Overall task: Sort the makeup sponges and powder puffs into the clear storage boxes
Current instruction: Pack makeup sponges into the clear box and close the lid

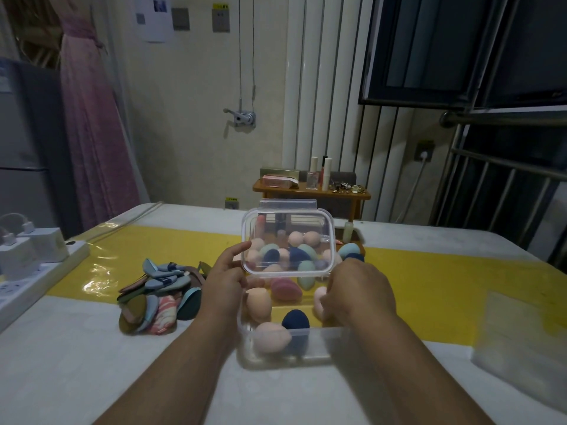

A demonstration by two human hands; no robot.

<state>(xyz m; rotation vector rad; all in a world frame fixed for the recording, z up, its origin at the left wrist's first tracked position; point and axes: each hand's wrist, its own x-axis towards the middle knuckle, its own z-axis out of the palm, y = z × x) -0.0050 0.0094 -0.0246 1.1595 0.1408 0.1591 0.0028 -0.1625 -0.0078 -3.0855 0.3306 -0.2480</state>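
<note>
A clear storage box (310, 340) stands in front of me holding several egg-shaped makeup sponges: a peach sponge (259, 303), a pink sponge (285, 289) and a navy sponge (295, 320). Its clear lid (288, 210) is tilted up over the far side. My left hand (227, 280) pinches the lid's left edge. My right hand (359, 289) curls at the lid's lower right corner, its fingertips hidden. More loose sponges (296, 256) lie on the table behind and show through the lid. A pile of flat powder puffs (159, 299) lies to the left of the box.
A white power strip with chargers (30, 265) sits at the table's left edge. A blurred clear plastic piece (518, 338) lies at the right. A small bottle (348, 231) stands behind the lid. A low wooden stand with cosmetics (310, 188) is beyond the table.
</note>
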